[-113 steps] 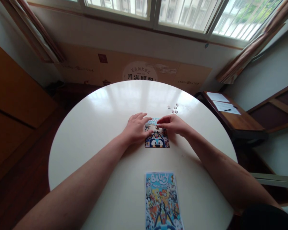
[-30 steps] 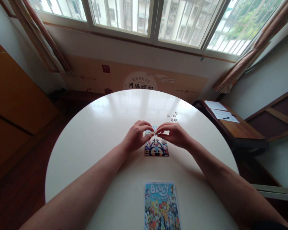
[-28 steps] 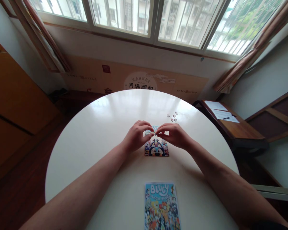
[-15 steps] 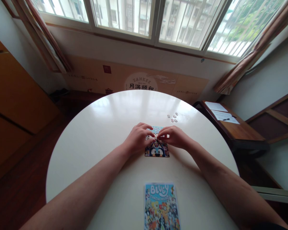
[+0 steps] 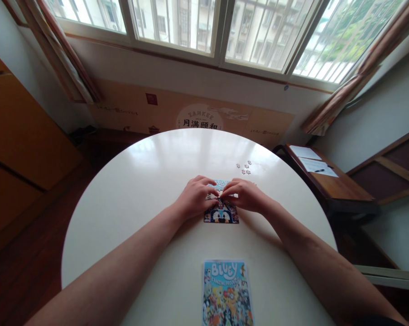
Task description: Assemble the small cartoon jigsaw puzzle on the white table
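A small jigsaw puzzle (image 5: 221, 216) with a blue cartoon dog's face lies flat on the white table, largely assembled. My left hand (image 5: 199, 194) rests at its left edge, thumb and fingers curved but apart over the pieces. From the right, my right hand (image 5: 240, 194) reaches over the puzzle's middle, fingertips pinched on a small puzzle piece (image 5: 220, 195) that is mostly hidden. Several loose puzzle pieces (image 5: 246, 172) lie beyond my right hand. Nearer to me is a colourful picture sheet (image 5: 226, 290) headed "Bluey Fanzine Project".
The round white table (image 5: 122, 194) has its far edge near a wall with a printed cardboard panel (image 5: 166, 106) under the windows. A wooden side table (image 5: 340, 181) with papers (image 5: 318, 166) and a pen stands on the right. An orange cabinet (image 5: 27, 131) is on the left.
My right fingertips have shifted slightly left over the puzzle's middle, closer to my left hand. My left hand stays nearly in place. The whole view has moved a little.
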`<state>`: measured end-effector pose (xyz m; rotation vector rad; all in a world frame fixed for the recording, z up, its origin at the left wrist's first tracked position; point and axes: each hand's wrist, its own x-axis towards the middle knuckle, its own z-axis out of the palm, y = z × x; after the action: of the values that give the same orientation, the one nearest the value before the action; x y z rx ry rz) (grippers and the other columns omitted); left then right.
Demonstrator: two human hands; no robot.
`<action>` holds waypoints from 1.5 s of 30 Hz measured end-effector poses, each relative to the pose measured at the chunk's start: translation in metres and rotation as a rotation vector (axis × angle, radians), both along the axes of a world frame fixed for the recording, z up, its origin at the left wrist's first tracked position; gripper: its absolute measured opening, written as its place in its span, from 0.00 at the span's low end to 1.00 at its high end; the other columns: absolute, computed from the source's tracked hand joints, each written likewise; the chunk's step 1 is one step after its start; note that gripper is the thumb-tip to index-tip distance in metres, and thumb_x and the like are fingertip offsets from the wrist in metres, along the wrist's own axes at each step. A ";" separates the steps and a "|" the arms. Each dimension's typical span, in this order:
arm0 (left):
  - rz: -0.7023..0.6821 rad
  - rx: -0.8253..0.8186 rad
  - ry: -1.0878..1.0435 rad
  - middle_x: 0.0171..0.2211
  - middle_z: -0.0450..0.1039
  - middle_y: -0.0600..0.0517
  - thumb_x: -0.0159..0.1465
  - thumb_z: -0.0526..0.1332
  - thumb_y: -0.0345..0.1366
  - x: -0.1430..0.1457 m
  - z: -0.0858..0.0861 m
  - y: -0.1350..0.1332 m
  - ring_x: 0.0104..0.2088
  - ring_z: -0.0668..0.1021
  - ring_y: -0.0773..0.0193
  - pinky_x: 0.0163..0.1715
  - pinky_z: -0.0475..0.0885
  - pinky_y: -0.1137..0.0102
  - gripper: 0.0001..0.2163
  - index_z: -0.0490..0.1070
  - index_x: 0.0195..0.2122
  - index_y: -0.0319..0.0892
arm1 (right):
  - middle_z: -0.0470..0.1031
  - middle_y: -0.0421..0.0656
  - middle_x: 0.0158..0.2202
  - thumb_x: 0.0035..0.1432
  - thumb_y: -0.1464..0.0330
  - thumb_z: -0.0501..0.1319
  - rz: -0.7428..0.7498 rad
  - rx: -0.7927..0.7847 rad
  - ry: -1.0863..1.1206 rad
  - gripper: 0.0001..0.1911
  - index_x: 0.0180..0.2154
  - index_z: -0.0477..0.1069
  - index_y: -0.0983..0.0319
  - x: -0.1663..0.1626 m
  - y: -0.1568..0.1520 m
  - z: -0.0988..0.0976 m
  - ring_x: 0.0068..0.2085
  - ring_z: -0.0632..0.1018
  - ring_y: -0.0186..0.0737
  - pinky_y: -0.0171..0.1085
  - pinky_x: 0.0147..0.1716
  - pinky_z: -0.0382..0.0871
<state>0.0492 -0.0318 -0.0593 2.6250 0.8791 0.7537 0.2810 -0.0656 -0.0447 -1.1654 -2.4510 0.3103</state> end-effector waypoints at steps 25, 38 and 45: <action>-0.018 0.068 0.064 0.51 0.78 0.49 0.59 0.70 0.36 0.006 0.003 -0.002 0.55 0.73 0.50 0.60 0.64 0.51 0.04 0.84 0.36 0.51 | 0.84 0.40 0.34 0.57 0.69 0.63 -0.181 -0.153 -0.187 0.13 0.39 0.84 0.50 -0.010 -0.008 0.020 0.31 0.77 0.39 0.39 0.30 0.62; -0.024 0.061 0.088 0.53 0.76 0.51 0.61 0.67 0.36 0.009 0.004 -0.002 0.57 0.71 0.50 0.60 0.63 0.52 0.05 0.83 0.36 0.52 | 0.84 0.39 0.36 0.57 0.68 0.63 -0.054 -0.299 -0.148 0.19 0.49 0.81 0.48 0.007 -0.012 0.026 0.33 0.78 0.39 0.38 0.34 0.63; -0.025 0.078 0.143 0.55 0.74 0.51 0.61 0.66 0.35 0.011 0.005 -0.002 0.60 0.68 0.49 0.62 0.62 0.51 0.05 0.82 0.36 0.50 | 0.82 0.40 0.31 0.59 0.68 0.61 -0.137 -0.148 -0.049 0.16 0.46 0.83 0.55 0.022 -0.007 0.029 0.29 0.75 0.35 0.38 0.32 0.65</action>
<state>0.0600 -0.0334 -0.0545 2.7823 0.8683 0.6117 0.3027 -0.0728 -0.0157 -1.4108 -2.4088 0.4332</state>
